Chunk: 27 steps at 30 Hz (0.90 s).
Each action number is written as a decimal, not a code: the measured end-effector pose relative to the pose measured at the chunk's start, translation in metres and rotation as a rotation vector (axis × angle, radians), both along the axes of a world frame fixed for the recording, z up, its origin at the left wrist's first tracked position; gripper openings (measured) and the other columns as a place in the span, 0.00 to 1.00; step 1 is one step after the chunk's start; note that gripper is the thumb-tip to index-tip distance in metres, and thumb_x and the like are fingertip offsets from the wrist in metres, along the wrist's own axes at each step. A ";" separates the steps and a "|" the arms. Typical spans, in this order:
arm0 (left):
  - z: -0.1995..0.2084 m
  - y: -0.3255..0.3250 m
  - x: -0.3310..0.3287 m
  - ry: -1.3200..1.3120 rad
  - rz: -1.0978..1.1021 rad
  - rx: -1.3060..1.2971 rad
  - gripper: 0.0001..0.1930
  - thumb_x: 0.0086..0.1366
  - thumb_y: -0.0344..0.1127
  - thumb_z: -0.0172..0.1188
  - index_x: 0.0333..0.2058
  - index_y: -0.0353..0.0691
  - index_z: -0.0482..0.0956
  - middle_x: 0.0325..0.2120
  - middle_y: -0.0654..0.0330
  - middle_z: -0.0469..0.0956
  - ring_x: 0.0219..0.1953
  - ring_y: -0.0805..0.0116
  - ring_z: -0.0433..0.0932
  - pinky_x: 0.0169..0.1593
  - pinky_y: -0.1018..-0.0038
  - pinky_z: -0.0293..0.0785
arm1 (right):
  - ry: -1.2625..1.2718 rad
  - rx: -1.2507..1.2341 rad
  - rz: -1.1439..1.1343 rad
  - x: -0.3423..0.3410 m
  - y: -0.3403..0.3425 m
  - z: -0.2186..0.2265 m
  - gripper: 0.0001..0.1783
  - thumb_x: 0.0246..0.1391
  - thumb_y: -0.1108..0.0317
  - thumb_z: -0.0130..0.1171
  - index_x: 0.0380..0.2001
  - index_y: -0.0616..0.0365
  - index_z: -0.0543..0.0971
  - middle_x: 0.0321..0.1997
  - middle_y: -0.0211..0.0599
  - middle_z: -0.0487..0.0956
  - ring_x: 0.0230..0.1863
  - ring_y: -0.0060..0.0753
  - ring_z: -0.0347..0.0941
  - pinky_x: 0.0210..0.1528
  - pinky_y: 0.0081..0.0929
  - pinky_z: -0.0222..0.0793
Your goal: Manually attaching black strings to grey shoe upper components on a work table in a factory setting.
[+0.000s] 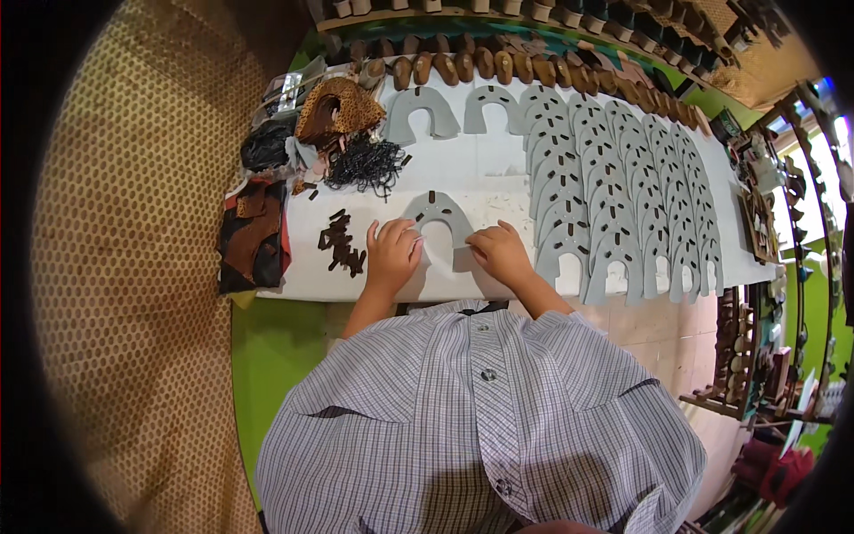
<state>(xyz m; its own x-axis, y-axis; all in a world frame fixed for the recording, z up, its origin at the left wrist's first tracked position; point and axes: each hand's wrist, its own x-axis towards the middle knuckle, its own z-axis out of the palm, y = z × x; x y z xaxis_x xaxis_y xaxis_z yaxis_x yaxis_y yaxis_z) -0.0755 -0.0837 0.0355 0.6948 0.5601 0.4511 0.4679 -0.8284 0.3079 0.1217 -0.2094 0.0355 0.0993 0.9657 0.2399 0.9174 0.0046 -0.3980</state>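
Observation:
On the white table before me lies a grey U-shaped shoe-upper piece (435, 209), its curve toward the far side, with small dark brown strips on it. My left hand (391, 256) is at its left leg, fingers bent over the edge and partly covering it. At the other leg, my right hand (500, 253) pinches the edge with fingers and thumb close together. Left of my left hand is a loose pile of dark brown strips (338, 242). Two more grey U-shaped pieces lie farther back, one at left (425, 107) and one beside it (492, 105).
Several overlapping columns of grey pieces (609, 191) cover the table's right part. Black cords (366, 165), a leopard-print bundle (334, 111) and dark scraps (253, 233) crowd the left. Brown shoe forms (485, 62) line the back. A patterned curtain (147, 267) hangs at left; shoe racks (738, 347) stand at right.

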 end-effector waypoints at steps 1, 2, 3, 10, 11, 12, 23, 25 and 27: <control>0.010 0.003 0.004 -0.011 -0.004 0.004 0.06 0.53 0.35 0.58 0.30 0.43 0.75 0.40 0.63 0.74 0.49 0.64 0.69 0.58 0.53 0.52 | -0.011 0.004 -0.004 0.007 0.003 0.008 0.12 0.42 0.68 0.60 0.35 0.51 0.79 0.35 0.32 0.79 0.41 0.37 0.73 0.54 0.41 0.63; 0.022 0.007 0.012 -0.041 -0.029 0.004 0.06 0.53 0.35 0.59 0.29 0.43 0.76 0.40 0.63 0.74 0.49 0.63 0.69 0.58 0.54 0.53 | 0.062 0.031 0.001 0.018 0.006 0.018 0.11 0.43 0.69 0.60 0.34 0.52 0.79 0.32 0.34 0.79 0.38 0.39 0.73 0.49 0.39 0.65; 0.031 0.012 0.019 -0.066 -0.053 0.003 0.06 0.53 0.35 0.59 0.29 0.42 0.77 0.40 0.63 0.74 0.49 0.63 0.69 0.57 0.56 0.54 | 0.140 0.057 0.008 0.029 0.010 0.026 0.09 0.43 0.69 0.60 0.32 0.53 0.80 0.29 0.35 0.79 0.36 0.41 0.73 0.45 0.37 0.67; 0.090 0.082 0.080 0.040 -0.249 0.069 0.06 0.51 0.36 0.62 0.27 0.43 0.79 0.39 0.65 0.76 0.46 0.63 0.71 0.52 0.62 0.62 | 0.095 0.163 -0.054 0.099 0.044 0.082 0.07 0.46 0.68 0.59 0.31 0.55 0.81 0.30 0.38 0.79 0.36 0.44 0.73 0.40 0.35 0.68; 0.095 0.090 0.092 0.037 -0.263 0.121 0.06 0.51 0.38 0.62 0.26 0.43 0.79 0.36 0.65 0.76 0.43 0.63 0.73 0.49 0.63 0.64 | 0.089 0.164 -0.058 0.111 0.051 0.087 0.07 0.46 0.68 0.59 0.31 0.55 0.81 0.30 0.38 0.79 0.36 0.44 0.73 0.40 0.35 0.68; 0.103 0.098 0.104 0.033 -0.264 0.124 0.06 0.51 0.38 0.62 0.26 0.43 0.79 0.36 0.65 0.76 0.43 0.63 0.73 0.49 0.63 0.64 | 0.058 0.181 -0.069 0.122 0.057 0.092 0.07 0.46 0.68 0.59 0.31 0.55 0.81 0.32 0.37 0.78 0.36 0.44 0.73 0.41 0.35 0.69; 0.106 0.176 0.228 -0.023 -0.316 0.302 0.05 0.50 0.36 0.60 0.23 0.42 0.76 0.28 0.63 0.75 0.38 0.62 0.74 0.45 0.64 0.64 | -0.199 0.331 -0.301 0.219 0.137 0.097 0.06 0.43 0.67 0.62 0.27 0.51 0.83 0.36 0.34 0.77 0.35 0.40 0.74 0.38 0.33 0.70; 0.082 0.174 0.233 -0.019 -0.316 0.309 0.03 0.49 0.34 0.58 0.22 0.42 0.76 0.28 0.64 0.75 0.39 0.63 0.74 0.46 0.64 0.64 | -0.223 0.317 -0.281 0.225 0.137 0.072 0.06 0.42 0.66 0.61 0.27 0.47 0.83 0.36 0.32 0.77 0.36 0.39 0.74 0.38 0.33 0.70; 0.043 0.168 0.236 0.086 -0.309 0.283 0.05 0.52 0.33 0.55 0.22 0.44 0.79 0.29 0.64 0.75 0.39 0.63 0.74 0.47 0.62 0.64 | -0.251 0.214 -0.275 0.228 0.131 0.034 0.07 0.41 0.65 0.60 0.28 0.43 0.83 0.37 0.30 0.77 0.39 0.38 0.73 0.40 0.34 0.70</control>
